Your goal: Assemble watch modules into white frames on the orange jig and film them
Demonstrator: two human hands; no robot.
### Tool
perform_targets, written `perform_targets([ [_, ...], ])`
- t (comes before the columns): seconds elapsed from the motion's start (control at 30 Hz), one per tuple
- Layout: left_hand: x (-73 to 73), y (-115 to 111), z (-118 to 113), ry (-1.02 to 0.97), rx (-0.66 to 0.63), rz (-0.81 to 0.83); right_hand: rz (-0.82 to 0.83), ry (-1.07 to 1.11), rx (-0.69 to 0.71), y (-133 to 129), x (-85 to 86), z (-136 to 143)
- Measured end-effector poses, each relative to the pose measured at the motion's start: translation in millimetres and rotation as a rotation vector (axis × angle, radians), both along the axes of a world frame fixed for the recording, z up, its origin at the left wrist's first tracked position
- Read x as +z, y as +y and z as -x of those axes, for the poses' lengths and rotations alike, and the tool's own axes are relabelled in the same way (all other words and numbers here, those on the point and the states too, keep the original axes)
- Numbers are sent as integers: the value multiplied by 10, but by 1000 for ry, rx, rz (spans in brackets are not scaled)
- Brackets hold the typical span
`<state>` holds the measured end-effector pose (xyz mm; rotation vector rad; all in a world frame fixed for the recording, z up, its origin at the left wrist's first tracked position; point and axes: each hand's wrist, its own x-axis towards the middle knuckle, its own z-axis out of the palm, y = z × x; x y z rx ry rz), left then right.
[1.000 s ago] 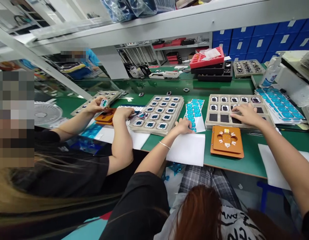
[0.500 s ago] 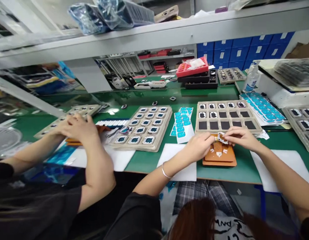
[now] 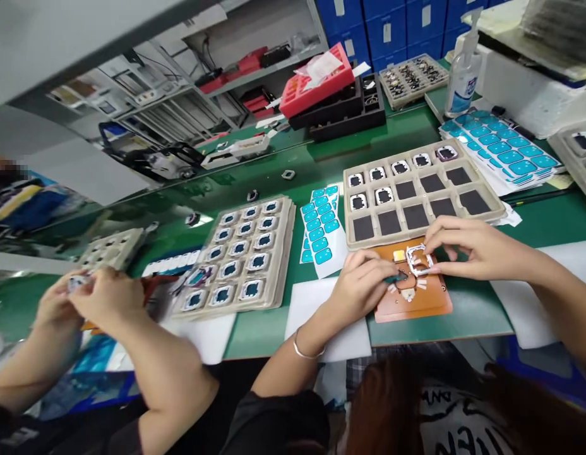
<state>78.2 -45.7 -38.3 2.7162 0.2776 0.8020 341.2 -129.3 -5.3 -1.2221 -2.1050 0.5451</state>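
Both hands have shifted to the orange block (image 3: pixel 388 311): right hand (image 3: pixel 468 253) from the pocketed tray (image 3: pixel 382 240), left hand (image 3: pixel 362 284) from the teal sticker sheets (image 3: pixel 316 232). Right pinches a white frame (image 3: pixel 410 262) by one side, tilted over the block; left's fingertips bunch at a small dark piece, grip unclear. Frame looks light, stiff, thin-walled, likely fragile, best taken by outer rim; block flat, smooth-faced, tray moulded, rigid-looking, pockets dark-floored.
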Motion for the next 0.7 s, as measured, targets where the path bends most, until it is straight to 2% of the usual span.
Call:
perform_targets([
  [0.1, -9, -19, 10, -39, 8, -51, -66, -54, 5, 9, -27, -23],
  [0.33, -20, -3, 16, 22, -13, -27, -142, -212, -21, -18, -12, -17],
  [0.7, -30, 14, 35, 36, -49, -126, -201, -271, 28, -19, -8, -69],
])
